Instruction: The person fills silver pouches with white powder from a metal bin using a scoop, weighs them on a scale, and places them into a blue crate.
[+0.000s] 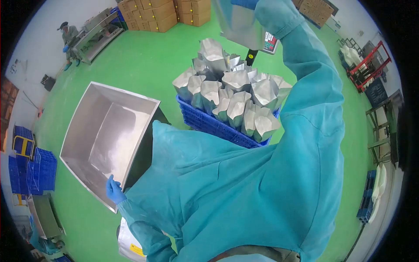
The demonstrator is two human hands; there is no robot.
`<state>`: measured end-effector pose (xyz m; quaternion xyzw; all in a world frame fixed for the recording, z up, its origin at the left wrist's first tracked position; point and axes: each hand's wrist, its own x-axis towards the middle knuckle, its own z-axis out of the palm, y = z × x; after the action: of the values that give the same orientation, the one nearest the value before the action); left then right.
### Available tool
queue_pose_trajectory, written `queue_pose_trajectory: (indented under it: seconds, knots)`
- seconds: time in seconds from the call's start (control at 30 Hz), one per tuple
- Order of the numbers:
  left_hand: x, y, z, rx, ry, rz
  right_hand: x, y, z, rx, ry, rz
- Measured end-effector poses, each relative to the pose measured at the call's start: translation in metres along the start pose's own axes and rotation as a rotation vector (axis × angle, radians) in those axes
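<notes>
My left hand [114, 191], in a blue glove, hangs at the near rim of a large metal bin [83, 118]. Its fingers are loosely stretched, with nothing visible in them. White residue shows on the bin's floor. My right arm reaches to the top edge, where my right hand [245, 3], also blue-gloved, is mostly cut off by the frame; I cannot tell what its fingers hold. Just below it is a grey, silvery sheet-like thing [239, 28], beside a lit display [270, 43]. Nearer, many open-topped silver foil bags [238, 105] stand upright in a blue crate [205, 120].
Cardboard boxes [150, 15] are stacked at the back. A person [69, 41] stands by a metal table [98, 37] at the far left. Blue crates [41, 170] stand at the left wall, a red hand truck [371, 65] at the right. The floor [109, 72] is green.
</notes>
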<state>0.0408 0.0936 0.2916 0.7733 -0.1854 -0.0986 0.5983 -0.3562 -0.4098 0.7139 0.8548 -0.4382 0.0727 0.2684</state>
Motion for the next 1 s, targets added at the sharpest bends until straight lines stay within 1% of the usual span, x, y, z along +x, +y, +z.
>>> queue_pose_trajectory:
  seconds: [0.07, 0.17, 0.23, 0.3, 0.33, 0.37, 0.47, 0.5, 0.53, 0.57, 0.6, 0.63, 0.67, 0.7, 0.73, 0.77, 0.8, 0.83, 0.87, 0.9, 0.97, 1.0]
  knots:
    - [0.006, -0.006, -0.002, 0.002, -0.004, 0.019, -0.005, 0.016, 0.038, 0.001, -0.078, 0.076]
    - [0.008, 0.009, -0.003, 0.037, -0.004, 0.004, -0.008, 0.045, 0.139, 0.061, -0.189, 0.027]
    - [0.015, 0.002, -0.005, 0.056, -0.011, 0.024, -0.027, 0.038, 0.191, 0.119, -0.27, 0.004]
    - [0.017, 0.002, 0.001, 0.068, -0.032, 0.022, -0.05, 0.017, 0.255, 0.23, -0.374, 0.11]
    - [0.018, 0.005, 0.005, 0.073, -0.043, 0.011, -0.063, 0.01, 0.291, 0.197, -0.397, 0.082]
    - [0.019, 0.009, 0.007, 0.078, -0.05, 0.003, -0.071, 0.006, 0.313, 0.167, -0.417, 0.051]
    - [0.012, 0.026, 0.017, 0.099, -0.082, 0.063, -0.076, -0.016, 0.29, 0.38, -0.392, 0.17]
    - [0.009, 0.036, 0.016, 0.161, -0.05, -0.009, -0.078, -0.037, 0.24, 0.883, -0.496, 0.674]
    - [0.007, 0.042, 0.017, 0.206, -0.056, -0.072, -0.09, -0.031, 0.23, 0.62, -0.403, 0.082]
    - [0.019, 0.022, 0.008, 0.241, -0.129, -0.038, -0.102, -0.023, 0.222, 0.281, -0.098, -0.408]
    - [0.029, 0.002, 0.017, 0.129, -0.041, -0.082, -0.124, -0.015, 0.216, 0.426, 0.048, -0.248]
    - [0.047, -0.023, 0.018, 0.146, -0.101, 0.006, -0.131, -0.014, 0.187, 0.296, -0.078, -0.098]
    - [0.063, -0.042, 0.029, 0.245, -0.151, 0.057, -0.118, -0.005, 0.224, 0.214, -0.088, -0.026]
    - [0.053, -0.015, 0.054, 0.196, -0.163, 0.025, -0.117, -0.006, 0.204, 0.147, -0.192, -0.043]
    - [0.029, 0.029, 0.076, 0.157, -0.155, -0.011, -0.106, -0.007, 0.215, 0.176, -0.228, 0.008]
    - [0.013, 0.049, 0.091, 0.118, -0.14, -0.051, -0.096, -0.007, 0.225, 0.205, -0.259, 0.054]
    - [0.024, 0.027, 0.098, 0.113, -0.216, -0.01, -0.09, -0.004, 0.237, 0.144, -0.377, 0.107]
    - [0.043, -0.01, 0.103, 0.107, -0.283, 0.032, -0.087, -0.004, 0.245, 0.085, -0.489, 0.156]
    - [0.042, -0.008, 0.109, 0.105, -0.347, 0.074, -0.089, -0.004, 0.247, 0.031, -0.601, 0.201]
    - [0.037, -0.011, 0.117, 0.113, -0.345, 0.163, -0.09, -0.003, 0.25, 0.054, -0.632, 0.213]
    - [0.035, -0.019, 0.12, 0.115, -0.391, 0.119, -0.09, -0.005, 0.229, 0.099, -0.678, 0.227]
    - [0.035, -0.021, 0.121, 0.111, -0.409, 0.099, -0.091, -0.008, 0.208, 0.098, -0.631, 0.278]
